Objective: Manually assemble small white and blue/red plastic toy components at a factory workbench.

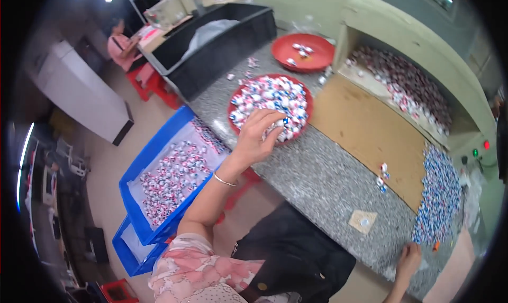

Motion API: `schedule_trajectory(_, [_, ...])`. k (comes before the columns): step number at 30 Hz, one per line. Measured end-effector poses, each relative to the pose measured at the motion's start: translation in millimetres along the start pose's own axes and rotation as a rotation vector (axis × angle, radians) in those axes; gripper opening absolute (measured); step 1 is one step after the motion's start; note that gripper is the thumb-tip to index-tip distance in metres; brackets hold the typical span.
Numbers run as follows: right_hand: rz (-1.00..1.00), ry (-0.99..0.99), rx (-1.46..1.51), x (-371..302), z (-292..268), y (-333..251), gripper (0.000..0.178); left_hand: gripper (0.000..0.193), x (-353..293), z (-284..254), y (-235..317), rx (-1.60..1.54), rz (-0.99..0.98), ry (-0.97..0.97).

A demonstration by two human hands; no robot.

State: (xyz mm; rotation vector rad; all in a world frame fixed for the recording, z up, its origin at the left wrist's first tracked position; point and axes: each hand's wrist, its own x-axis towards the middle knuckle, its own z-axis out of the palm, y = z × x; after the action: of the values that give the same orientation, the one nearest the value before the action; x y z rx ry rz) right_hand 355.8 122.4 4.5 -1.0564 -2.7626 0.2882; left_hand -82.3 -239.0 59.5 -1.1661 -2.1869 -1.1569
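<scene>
My left hand (259,136) is over the near edge of a red bowl (230,118), its thumb and fingers pinched round small white-and-blue pieces (280,124). Small round pieces (275,95) in white, pink and blue are heaped in that bowl. At the lower right my right hand (408,260) rests by the counter's front edge with its fingers curled together. What it holds, if anything, I cannot make out. Just beyond it spreads a pile of tiny blue, white and red pieces (436,197). A few joined pieces (382,177) lie on a brown board (365,123).
A second red bowl (286,48) holds a few pieces. Beside it stands a black bin (222,49). A blue tray (137,176) of pieces is left of the grey counter (296,170). An open-fronted pale machine (418,33) holds more pieces. Another person (121,46) sits far left.
</scene>
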Motion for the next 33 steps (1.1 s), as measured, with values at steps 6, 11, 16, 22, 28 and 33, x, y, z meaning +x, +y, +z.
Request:
schedule_trajectory(6, [0.154, 0.052, 0.599, 8, 23, -9, 0.019, 0.027, 7, -22, -57, 0.079, -0.150, 0.073])
schedule_trajectory(11, [-0.169, 0.219, 0.513, 4, 49, -41, 0.020, 0.028, 4, -13, -63, 0.039, -0.176, 0.054])
schedule_trajectory(16, [-0.203, 0.339, 0.226, 0, 28, -74, 0.013, 0.027, 10, 7, -39, 0.114, -0.098, 0.281])
schedule_trajectory(22, [0.000, 0.033, 0.323, 16, 1, -88, 0.020, 0.025, 25, 81, 55, -0.180, 0.140, -0.066])
schedule_trajectory(28, [-0.221, 0.038, 0.285, 19, 8, -81, 0.016, 0.017, 36, 216, 78, -0.360, 0.138, -0.502])
schedule_trajectory(33, [-0.262, 0.005, 0.183, 9, 0, -78, 0.016, 0.016, 38, 273, 88, -0.300, 0.218, -0.661])
